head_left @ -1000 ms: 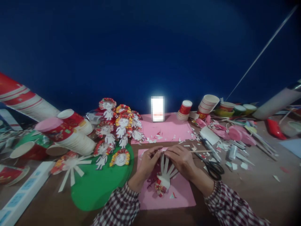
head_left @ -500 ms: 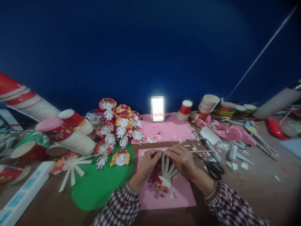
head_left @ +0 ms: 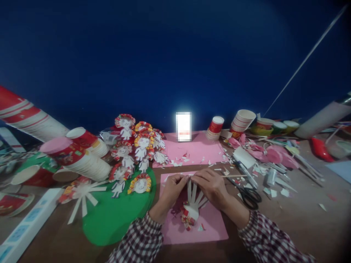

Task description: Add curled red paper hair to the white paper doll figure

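Between my hands is a paper cup cut into strips (head_left: 192,210), its white strips fanning away from me and its red and yellow curled strips nearest me. My left hand (head_left: 175,188) pinches at the far end of a strip, thumb and fingers together. My right hand (head_left: 211,184) is closed at the same spot from the other side, covering part of the strips. Both fingertips meet there, and the exact grip is partly hidden. Beneath lies a pink sheet (head_left: 208,233) with a few paper scraps on it.
Paper dolls with curled-strip hair (head_left: 142,142) stand at the left, some on a green sheet (head_left: 109,226). Stacked paper cups (head_left: 90,160) lean farther left, near a white power strip (head_left: 30,223). Black-handled scissors (head_left: 251,197), scraps and a wooden stick (head_left: 234,176) lie right. A bright phone (head_left: 183,126) stands behind.
My hands keep nearly the same pose at the strip ends. The cut cup shifts and tilts very slightly; the rest stays in place.
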`<state>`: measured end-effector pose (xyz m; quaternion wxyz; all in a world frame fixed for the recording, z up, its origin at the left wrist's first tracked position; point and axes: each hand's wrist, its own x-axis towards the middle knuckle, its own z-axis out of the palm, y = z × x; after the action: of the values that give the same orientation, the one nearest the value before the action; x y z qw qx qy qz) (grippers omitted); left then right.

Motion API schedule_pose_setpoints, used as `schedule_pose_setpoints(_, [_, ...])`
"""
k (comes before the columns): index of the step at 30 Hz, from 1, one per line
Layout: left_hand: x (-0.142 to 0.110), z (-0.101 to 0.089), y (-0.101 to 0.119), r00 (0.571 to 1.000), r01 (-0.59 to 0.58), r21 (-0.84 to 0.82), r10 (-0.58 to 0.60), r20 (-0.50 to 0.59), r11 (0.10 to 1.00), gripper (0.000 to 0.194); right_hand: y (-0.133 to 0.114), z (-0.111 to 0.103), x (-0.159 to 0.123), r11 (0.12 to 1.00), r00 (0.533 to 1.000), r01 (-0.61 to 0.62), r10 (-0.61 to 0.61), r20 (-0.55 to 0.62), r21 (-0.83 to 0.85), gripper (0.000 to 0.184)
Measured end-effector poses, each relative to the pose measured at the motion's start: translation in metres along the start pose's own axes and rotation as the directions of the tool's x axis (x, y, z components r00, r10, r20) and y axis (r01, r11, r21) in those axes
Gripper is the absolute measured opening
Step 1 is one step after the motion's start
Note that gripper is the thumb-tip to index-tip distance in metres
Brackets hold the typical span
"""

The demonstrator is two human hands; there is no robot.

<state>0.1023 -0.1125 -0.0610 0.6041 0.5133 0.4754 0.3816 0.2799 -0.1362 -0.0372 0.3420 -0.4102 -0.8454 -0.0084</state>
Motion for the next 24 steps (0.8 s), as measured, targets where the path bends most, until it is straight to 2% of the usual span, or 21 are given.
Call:
schedule_pose_setpoints(5, [0.0002, -0.001, 0.0006, 0.999, -0.043, 0.035, 0.043, -0.005, 0.998, 0.031, 0.0008, 0.0013, -0.0011, 1.0, 1.0, -0.015, 0.015, 0.002, 0.01, 0.022])
schedule_pose_setpoints(11, [0.0002, -0.0008, 0.0006, 0.999, -0.031, -0.075, 0.034, 0.042, 0.997, 0.03, 0.0026, 0.0024, -0.0024, 1.0, 1.0, -0.018, 0.018, -0.005, -0.007, 0.021])
schedule_pose_setpoints(16, [0.0015, -0.0015, -0.0008, 0.996, -0.091, -0.007, 0.091, 0.024, 0.996, 0.022, 0.0031, 0.0031, -0.0031, 0.999, 0.999, -0.034, 0.034, 0.002, -0.004, 0.021])
schedule_pose_setpoints(24, [-0.0016, 0.0001, 0.0059, 0.994, -0.101, 0.064, 0.103, -0.025, 0.993, 0.023, 0.0022, 0.0015, -0.0016, 1.0, 0.999, -0.03, 0.03, -0.022, 0.01, 0.021])
